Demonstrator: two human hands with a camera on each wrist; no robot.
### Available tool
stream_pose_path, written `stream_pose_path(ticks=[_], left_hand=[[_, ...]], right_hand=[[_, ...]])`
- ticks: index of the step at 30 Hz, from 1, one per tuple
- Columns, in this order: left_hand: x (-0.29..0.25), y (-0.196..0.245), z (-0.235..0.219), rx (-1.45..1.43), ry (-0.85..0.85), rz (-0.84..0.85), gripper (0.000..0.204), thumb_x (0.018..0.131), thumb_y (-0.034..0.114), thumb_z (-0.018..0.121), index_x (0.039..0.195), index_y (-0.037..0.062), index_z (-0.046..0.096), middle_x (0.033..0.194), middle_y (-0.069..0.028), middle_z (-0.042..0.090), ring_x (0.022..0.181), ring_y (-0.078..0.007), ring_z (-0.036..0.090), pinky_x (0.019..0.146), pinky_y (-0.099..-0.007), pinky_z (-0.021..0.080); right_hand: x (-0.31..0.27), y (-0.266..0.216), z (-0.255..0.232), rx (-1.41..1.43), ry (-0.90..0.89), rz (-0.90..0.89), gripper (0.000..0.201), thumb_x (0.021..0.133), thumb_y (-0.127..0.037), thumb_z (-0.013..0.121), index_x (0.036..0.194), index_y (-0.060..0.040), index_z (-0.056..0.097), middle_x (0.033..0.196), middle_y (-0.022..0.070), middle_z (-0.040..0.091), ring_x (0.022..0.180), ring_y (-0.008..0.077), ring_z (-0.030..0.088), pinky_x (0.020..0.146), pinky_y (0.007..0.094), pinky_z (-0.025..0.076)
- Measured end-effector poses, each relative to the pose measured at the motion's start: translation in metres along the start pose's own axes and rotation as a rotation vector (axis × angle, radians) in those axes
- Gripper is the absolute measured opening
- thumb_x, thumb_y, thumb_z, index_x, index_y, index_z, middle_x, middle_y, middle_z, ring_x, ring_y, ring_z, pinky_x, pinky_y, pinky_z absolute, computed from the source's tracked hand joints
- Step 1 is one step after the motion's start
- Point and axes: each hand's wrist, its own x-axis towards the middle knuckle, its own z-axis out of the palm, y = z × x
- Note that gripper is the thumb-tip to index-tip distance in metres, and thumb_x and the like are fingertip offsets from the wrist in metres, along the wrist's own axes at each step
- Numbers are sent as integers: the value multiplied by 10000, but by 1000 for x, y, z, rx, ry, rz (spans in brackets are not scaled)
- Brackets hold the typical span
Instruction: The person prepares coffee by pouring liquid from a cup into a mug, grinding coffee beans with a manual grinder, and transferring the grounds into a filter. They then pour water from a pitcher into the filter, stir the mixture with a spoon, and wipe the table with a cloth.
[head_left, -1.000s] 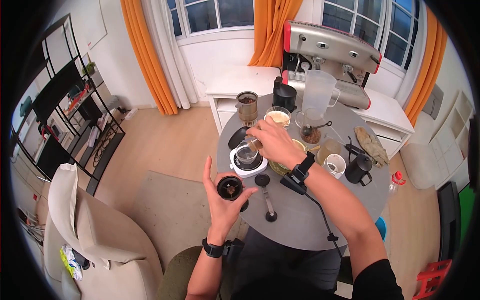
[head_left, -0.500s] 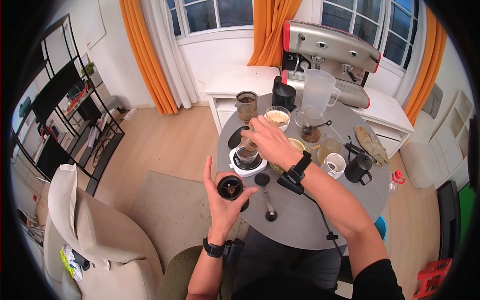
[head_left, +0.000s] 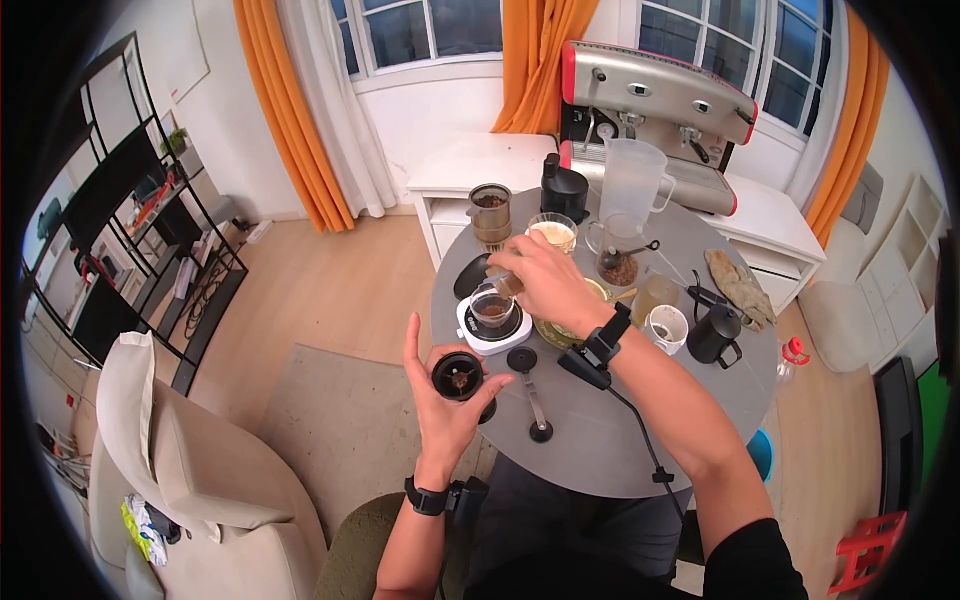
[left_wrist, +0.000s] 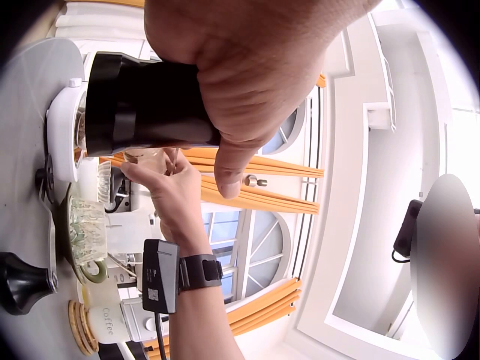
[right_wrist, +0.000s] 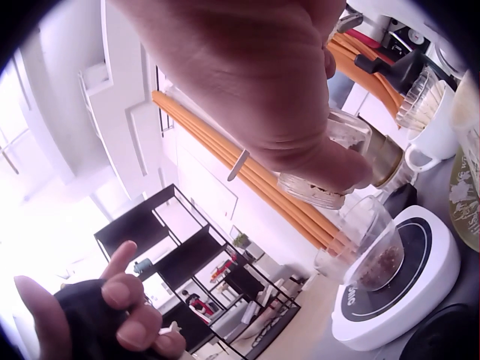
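Note:
My left hand (head_left: 445, 430) grips a black cylindrical coffee grinder body (left_wrist: 150, 105), its open top facing up with a little brown stuff inside. It is held just off the near left edge of the round grey table (head_left: 620, 440). In my right hand (head_left: 550, 285) is a small glass jar (right_wrist: 311, 191), tipped over a clear glass cup (right_wrist: 382, 259) with brown coffee at its bottom. That cup stands on a white scale (right_wrist: 442, 277) with a black top. Between hand and table edge lies the grinder's crank handle (head_left: 535, 400).
Behind my right hand stand a brownish canister (head_left: 490, 222), a black pot (head_left: 565, 190) and a clear pitcher (head_left: 632, 180). To the right are a white mug (head_left: 667, 328), a black kettle (head_left: 715, 337) and a crumpled cloth (head_left: 740, 288). An espresso machine (head_left: 660, 100) sits farther back.
Brown coffee now shows at the bottom of the glass cup, which looked clear a second ago. My right hand has shifted only slightly over it; my left hand stays in place.

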Motion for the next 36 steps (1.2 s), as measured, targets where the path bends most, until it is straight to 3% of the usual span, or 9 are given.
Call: stream_pose_path(ticks=[5, 8, 11, 14, 17, 23, 26, 29, 36], left_hand=[[0, 0, 0, -5, -8, -6, 1232, 744, -114, 884, 1671, 88, 98, 1025, -76, 639, 887, -160, 651, 854, -319, 575], [0, -2, 0, 12, -15, 12, 1233, 746, -115, 883, 1671, 86, 93, 1026, -77, 640, 893, -161, 653, 856, -318, 574], [0, -3, 0, 13, -19, 12, 1242, 746, -99, 895, 1672, 87, 88, 1026, -74, 641, 898, -161, 653, 857, -316, 572], [1, -5, 1, 6, -24, 26, 1252, 746, -78, 910, 1672, 86, 84, 1024, -70, 642, 898, -158, 651, 858, -314, 569], [2, -6, 2, 0, -33, 23, 1256, 746, -64, 918, 1672, 86, 82, 1018, -64, 643, 898, -154, 651, 856, -312, 567], [2, -2, 4, 12, -32, 9, 1257, 748, -68, 913, 1674, 87, 78, 1015, -62, 647, 898, -155, 651, 853, -311, 565], [2, -3, 4, 17, -33, 21, 1260, 747, -65, 915, 1674, 87, 75, 1016, -63, 648, 899, -156, 650, 854, -311, 565], [2, -4, 5, 15, -42, 30, 1256, 748, -80, 905, 1675, 87, 74, 1018, -63, 647, 902, -157, 653, 856, -311, 567], [6, -1, 2, -9, 17, 11, 1245, 743, -105, 885, 1681, 90, 90, 1025, -65, 644, 898, -156, 656, 859, -308, 568]], right_hand=[[-5, 4, -17, 230, -11, 91, 583, 713, 46, 772, 1273, -89, 680, 1237, 94, 678, 1186, 337, 574, 1031, 438, 500], [-6, 2, -29, 349, -10, 144, 605, 698, -44, 873, 1267, -83, 670, 1218, 50, 693, 1178, 247, 602, 1010, 343, 498], [-10, 1, -36, 579, 11, 178, 595, 705, -57, 884, 1261, -94, 674, 1202, 13, 680, 1118, 186, 602, 958, 296, 474], [-18, -13, -52, 566, 13, 210, 610, 708, -66, 892, 1278, -104, 678, 1205, -3, 665, 1104, 146, 597, 920, 262, 451], [-26, -26, -62, 565, 1, 213, 611, 719, -42, 837, 1297, -115, 654, 1294, 42, 681, 1128, 245, 574, 967, 346, 475], [-35, -30, -63, 580, 90, 60, 608, 728, 4, 799, 1310, -106, 663, 1390, 40, 665, 1167, 249, 579, 1015, 375, 502], [-36, -32, -67, 585, 73, 73, 596, 734, 21, 784, 1304, -108, 667, 1406, 47, 659, 1189, 255, 580, 1056, 389, 500], [-36, -32, -67, 561, 97, 53, 599, 744, -3, 799, 1319, -105, 664, 1363, 60, 667, 1149, 253, 578, 1000, 370, 505], [-36, -15, -55, 526, 130, 214, 637, 756, -128, 874, 1353, -100, 653, 1224, 92, 684, 1034, 233, 577, 905, 347, 491]])
